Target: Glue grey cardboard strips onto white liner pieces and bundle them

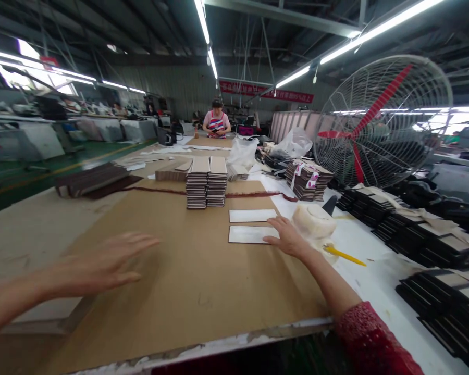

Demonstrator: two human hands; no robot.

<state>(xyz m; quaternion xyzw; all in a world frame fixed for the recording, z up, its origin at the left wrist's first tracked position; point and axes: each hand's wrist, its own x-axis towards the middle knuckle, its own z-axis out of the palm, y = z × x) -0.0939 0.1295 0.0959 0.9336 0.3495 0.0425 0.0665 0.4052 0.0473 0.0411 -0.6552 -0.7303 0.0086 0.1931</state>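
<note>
Two white rectangular strips, a far strip [252, 215] and a near strip [245, 234], lie side by side on the brown board [203, 271]. My right hand [287, 237] rests at their right ends, fingers apart, touching them. Over the left part of the board hovers my left hand [105, 263], blurred, its fingers stretched out and nothing in it. Beyond the strips stand two stacks of similar cut pieces [206, 182], pale on top with dark edges. Beneath my left forearm a pale stack [49, 312] is partly hidden.
Right of my hand sit a whitish container [313, 221] and a yellow-handled brush [346, 254]. Black stacked pieces [426, 229] line the right side, below a large caged fan [383, 120]. Dark brown sheets [91, 179] lie at left. A co-worker [217, 122] sits at the far end.
</note>
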